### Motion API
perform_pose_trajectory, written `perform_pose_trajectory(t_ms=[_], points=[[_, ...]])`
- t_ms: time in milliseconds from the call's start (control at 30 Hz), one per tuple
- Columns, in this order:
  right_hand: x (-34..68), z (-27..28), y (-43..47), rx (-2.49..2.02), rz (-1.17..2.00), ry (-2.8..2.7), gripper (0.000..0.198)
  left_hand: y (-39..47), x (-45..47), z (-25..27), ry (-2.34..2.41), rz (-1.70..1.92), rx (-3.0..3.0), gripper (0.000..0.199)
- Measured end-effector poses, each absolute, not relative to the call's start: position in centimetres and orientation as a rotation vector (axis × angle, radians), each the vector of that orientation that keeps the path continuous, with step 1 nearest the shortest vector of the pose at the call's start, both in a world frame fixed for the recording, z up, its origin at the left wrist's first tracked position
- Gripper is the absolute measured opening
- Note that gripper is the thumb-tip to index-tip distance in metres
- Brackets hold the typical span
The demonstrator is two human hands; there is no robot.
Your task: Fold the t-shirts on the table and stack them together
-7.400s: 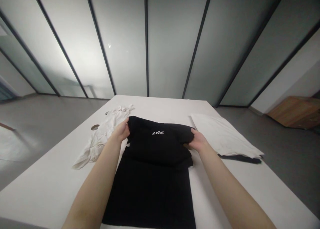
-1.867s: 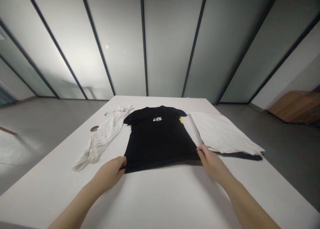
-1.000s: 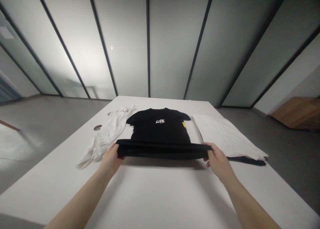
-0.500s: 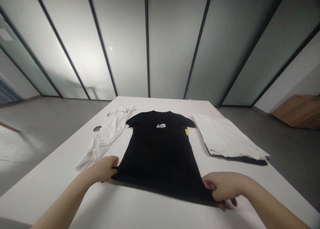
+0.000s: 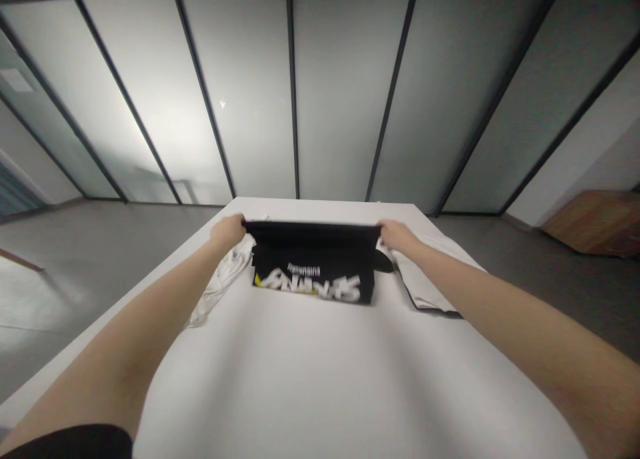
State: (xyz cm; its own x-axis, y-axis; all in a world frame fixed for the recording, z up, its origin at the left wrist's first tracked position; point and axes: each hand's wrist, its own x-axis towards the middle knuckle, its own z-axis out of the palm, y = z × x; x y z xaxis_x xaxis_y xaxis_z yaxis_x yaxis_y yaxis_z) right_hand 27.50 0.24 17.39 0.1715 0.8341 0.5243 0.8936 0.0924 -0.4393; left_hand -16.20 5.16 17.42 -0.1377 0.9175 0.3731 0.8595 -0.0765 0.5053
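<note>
A black T-shirt [image 5: 315,252] lies doubled over toward the far side of the white table, its hem stretched straight between my hands. My left hand [image 5: 228,231] is closed on the left hem corner, raised above the cloth. The right hem corner is in my closed right hand [image 5: 397,233]. White lettering and a bit of yellow show on the turned-up side of the shirt, blurred by motion. One black sleeve sticks out near my right hand. The collar is hidden behind the lifted hem.
Left of the shirt lies a crumpled white garment [image 5: 223,279], partly behind my left arm. A folded white cloth stack [image 5: 425,279] with a dark layer beneath lies to the right, partly covered by my right arm. Frosted glass panels [image 5: 340,99] stand beyond the table [image 5: 320,372].
Both hands have carried the hem up and away from me, folding the shirt over toward its collar. The printed side now shows, and the near part of the table is uncovered.
</note>
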Motion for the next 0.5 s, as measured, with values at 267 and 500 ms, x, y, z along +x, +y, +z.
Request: perform_pose_trajectory(t_ms=[267,500], points=[[29.6,18.4,7.8,-1.108,0.167,-1.267,0.048,9.2,-14.1,20.8,2.078,1.676,1.963,0.055],[29.5,5.9,3.7,-1.534,0.324,-1.556,0.046,6.4,-14.6,9.9,2.156,0.690,2.059,0.056]])
